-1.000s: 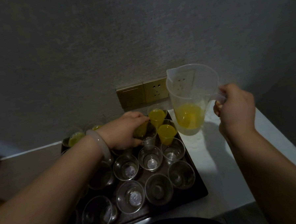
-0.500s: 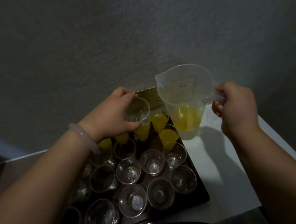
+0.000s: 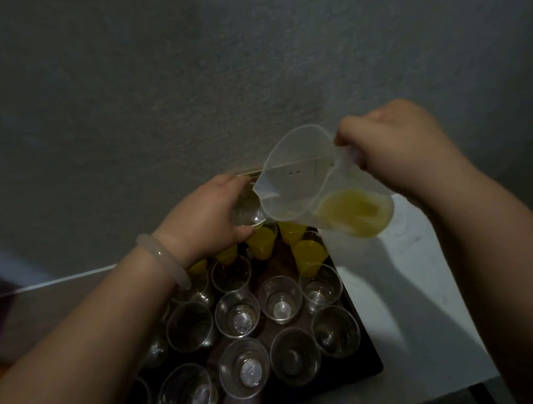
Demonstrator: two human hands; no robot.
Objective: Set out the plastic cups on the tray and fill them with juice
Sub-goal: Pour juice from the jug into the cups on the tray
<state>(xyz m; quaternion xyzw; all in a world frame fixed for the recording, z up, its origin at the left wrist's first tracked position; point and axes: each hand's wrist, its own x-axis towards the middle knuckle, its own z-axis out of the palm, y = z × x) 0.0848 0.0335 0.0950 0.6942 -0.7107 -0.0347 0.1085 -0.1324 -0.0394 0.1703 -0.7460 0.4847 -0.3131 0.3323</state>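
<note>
The jug [image 3: 326, 192] tipped over since a half-second back, spout at the lifted cup [image 3: 247, 213]. Left grip [image 3: 207, 217] wraps that flimsy cup mid-wall over the tray [image 3: 371, 366], squeeze gently; right grip [image 3: 392, 152] holds the handle [image 3: 347, 156].

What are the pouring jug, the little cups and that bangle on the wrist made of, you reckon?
The jug: frosted, translucent plastic; the juice glows through its wall. The cups: thin, clear, glossy plastic; their bases show through. The bangle: pale, smooth, milky, perhaps jade, glass or resin; the look cannot settle it.

wall [image 3: 191, 82]: grey, textured | counter [image 3: 417, 280]: white, shadowed | room light: dim
</note>
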